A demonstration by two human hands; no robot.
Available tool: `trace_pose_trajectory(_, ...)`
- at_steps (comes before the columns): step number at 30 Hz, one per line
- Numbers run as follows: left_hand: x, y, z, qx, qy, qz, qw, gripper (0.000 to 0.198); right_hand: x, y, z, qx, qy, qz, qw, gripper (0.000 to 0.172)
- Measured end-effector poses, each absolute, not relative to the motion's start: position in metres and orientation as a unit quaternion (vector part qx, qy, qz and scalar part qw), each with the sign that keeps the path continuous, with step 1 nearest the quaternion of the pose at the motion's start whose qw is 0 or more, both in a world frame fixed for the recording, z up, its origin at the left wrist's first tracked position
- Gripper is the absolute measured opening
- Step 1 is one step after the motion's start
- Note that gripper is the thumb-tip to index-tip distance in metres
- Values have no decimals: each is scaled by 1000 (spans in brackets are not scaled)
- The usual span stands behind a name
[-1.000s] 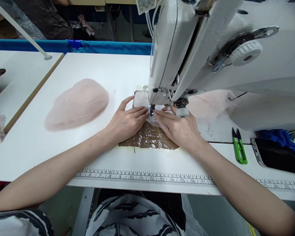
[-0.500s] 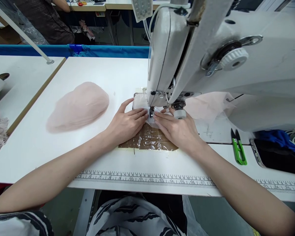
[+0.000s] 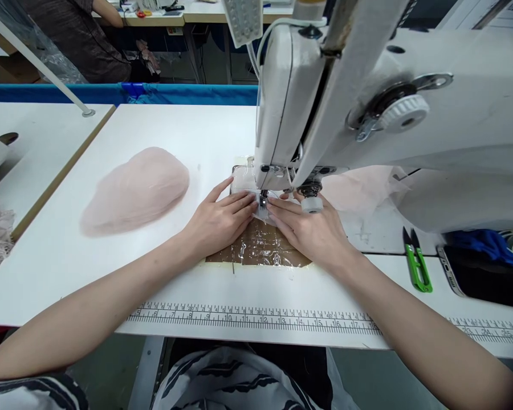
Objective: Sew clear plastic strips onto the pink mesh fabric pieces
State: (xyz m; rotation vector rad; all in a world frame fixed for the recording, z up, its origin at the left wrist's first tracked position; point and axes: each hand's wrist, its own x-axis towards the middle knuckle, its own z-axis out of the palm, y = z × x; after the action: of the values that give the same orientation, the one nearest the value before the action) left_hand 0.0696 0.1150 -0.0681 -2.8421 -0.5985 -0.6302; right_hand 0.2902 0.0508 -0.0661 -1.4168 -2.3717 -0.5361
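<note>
A small piece of sheer pale fabric (image 3: 261, 214) lies beneath the presser foot (image 3: 263, 199) of a white sewing machine (image 3: 287, 102). My left hand (image 3: 224, 219) rests flat to the left of the foot, fingers stretched out and tips on the fabric. On the other side, my right hand (image 3: 310, 225) presses the fabric with extended fingers, partly hidden behind the machine's white knob (image 3: 312, 205). Brown tape under a clear film (image 3: 260, 247) covers the table below both hands. More pale pink fabric (image 3: 354, 188) lies right of the needle, under the machine arm.
A pile of sheer pink fabric pieces (image 3: 139, 188) sits to the left. Green thread snips (image 3: 418, 267) and a black phone (image 3: 487, 273) lie at the right. A printed ruler (image 3: 256, 318) runs along the front edge. Across a blue cloth barrier (image 3: 188, 94), another person (image 3: 85, 45) is seated.
The whole view has shifted slightly, so the table appears a little lower. Both hands stay at the presser foot, with hardly any visible movement of fingers or fabric.
</note>
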Motion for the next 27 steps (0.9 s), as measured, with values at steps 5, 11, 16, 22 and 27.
trace_pose_trajectory(5,70,115,-67,-952,-197,-217,87,30,289,50,-64,-486,-833,-199,174,21)
trace_pose_trajectory(11,70,115,-69,-950,-197,-222,94,30,290,51,-65,-491,-831,-196,171,23)
trace_pose_trajectory(16,71,111,-64,-937,-219,-240,127,30,293,49,-62,-501,-830,-168,176,30)
trace_pose_trajectory(22,67,108,-53,-916,-193,-304,176,29,289,40,-54,-498,-812,-193,238,32)
trace_pose_trajectory(27,63,109,-49,-929,-175,-308,103,27,281,34,-51,-425,-862,-143,236,36)
